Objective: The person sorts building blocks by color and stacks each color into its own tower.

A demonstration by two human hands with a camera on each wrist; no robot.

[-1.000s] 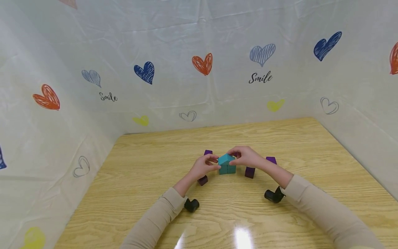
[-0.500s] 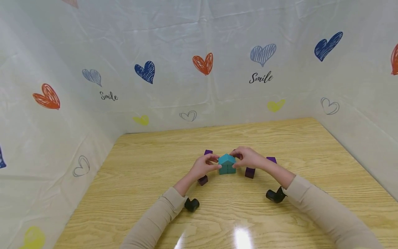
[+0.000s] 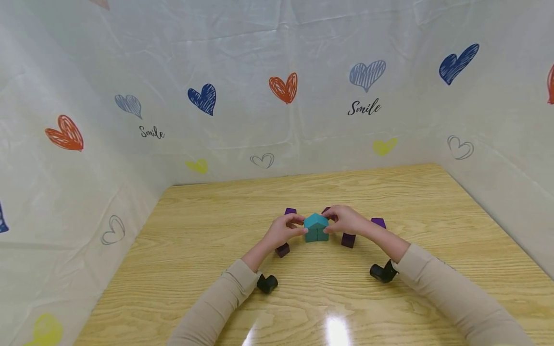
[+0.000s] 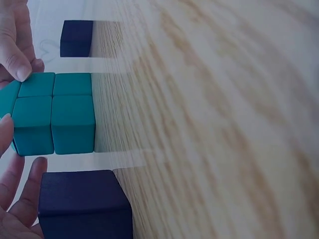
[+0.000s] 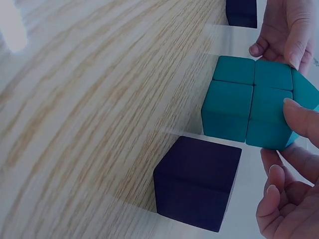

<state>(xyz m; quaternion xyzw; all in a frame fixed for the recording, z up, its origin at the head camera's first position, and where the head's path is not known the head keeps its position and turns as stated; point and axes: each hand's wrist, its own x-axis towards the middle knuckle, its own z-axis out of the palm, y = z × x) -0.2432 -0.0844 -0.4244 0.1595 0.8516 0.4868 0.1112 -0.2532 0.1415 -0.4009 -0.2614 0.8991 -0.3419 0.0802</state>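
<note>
A small house of teal blocks stands on the table between the hands: stacked teal cubes [image 3: 311, 235] in two columns, topped by a teal triangular block [image 3: 316, 220]. Its roof and two layers show side-on in the right wrist view, with the teal cubes [image 5: 227, 107] closely aligned. My left hand [image 3: 283, 231] holds the left side near the top, thumb in front and fingers behind. From the other side, my right hand [image 3: 346, 221] has its thumb on the front of an upper cube and its fingers round the side. Fingers partly cover the triangular block in the wrist views.
Several dark purple blocks lie around: a purple block [image 3: 283, 250] by the left wrist, a purple block [image 3: 348, 240] below the right hand, a purple block [image 3: 378, 222] further right. Black wrist cameras [image 3: 267, 284] hang beneath the sleeves. A white curtain [image 3: 242, 134] borders the wooden table.
My right hand has shifted slightly right, from over the triangular block to the stack's right side. The triangular block now sits squarely over both columns. My left hand has hardly moved.
</note>
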